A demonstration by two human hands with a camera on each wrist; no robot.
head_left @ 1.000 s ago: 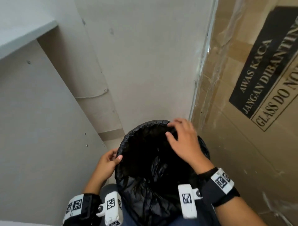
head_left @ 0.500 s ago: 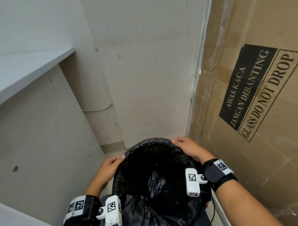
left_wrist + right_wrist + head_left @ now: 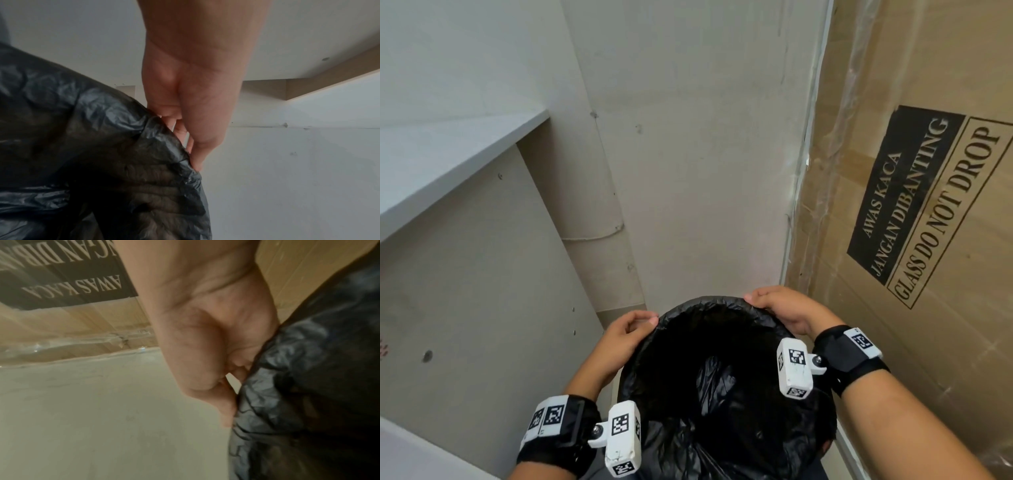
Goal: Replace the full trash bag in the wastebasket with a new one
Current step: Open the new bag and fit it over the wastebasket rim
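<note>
Hands work the rim of a black bag point(image 3: 722, 387) stretched over a wastebasket wedged in a narrow corner. Left hand point(image 3: 625, 334), at 10 o'clock on the opening, pinches the folded edge between thumb and curled fingers point(image 3: 193, 146); right hand point(image 3: 784, 308), at 1 o'clock, curls over the far rim, fingertips point(image 3: 228, 407) pressed into the gathered film. Holding opposite arcs likely keeps the mouth open and taut while the overhang is settled on the rim. The plastic is thin, glossy and heavily crinkled, bunched into fine pleats where it wraps the round rim; inside it sags in loose dark folds. The basket itself is hidden beneath the bag. A cardboard box point(image 3: 928, 308) with a glass warning, sheathed in clear wrap, stands at 3 o'clock, a pale shelf point(image 3: 448, 164) at 9 o'clock.
</note>
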